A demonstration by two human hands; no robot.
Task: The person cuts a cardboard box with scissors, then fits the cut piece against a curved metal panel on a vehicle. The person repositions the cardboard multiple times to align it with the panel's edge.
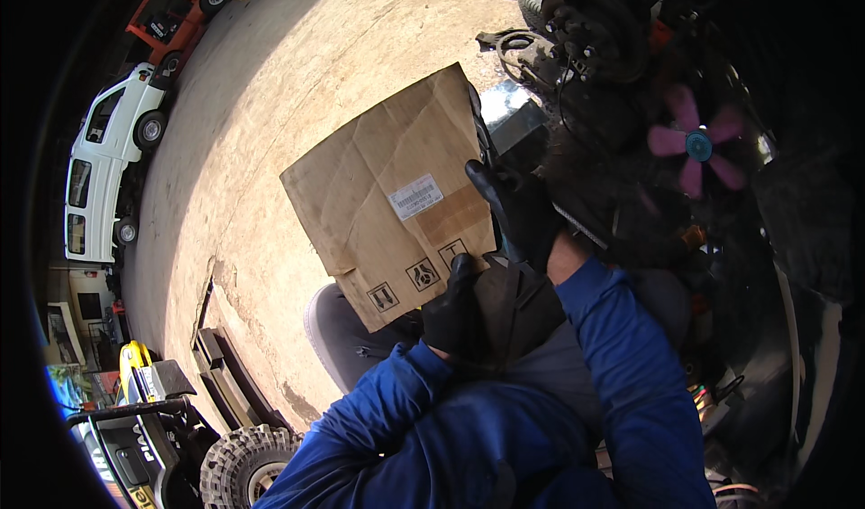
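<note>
A creased brown cardboard piece point(360, 176), like a flat box, is tilted in front of me above my lap. It bears a white label point(416, 196), a strip of tape and black printed symbols. My left hand point(450, 311), in a black glove, pinches its lower edge with the thumb on the front face; the other fingers are hidden. At its right edge is my right hand point(523, 207), also black-gloved, gripping the side with one digit pointing up along it. Something dark and narrow point(479, 122) shows along that upper right edge; I cannot tell what it is.
Dark mechanical parts point(595, 31) and a tyre point(532, 0) lie at the upper right, near a pink-bladed fan point(696, 144). A white van point(113, 158) and a red vehicle point(171, 22) stand far left on the concrete floor point(225, 149). A knobby tyre point(243, 468) is lower left.
</note>
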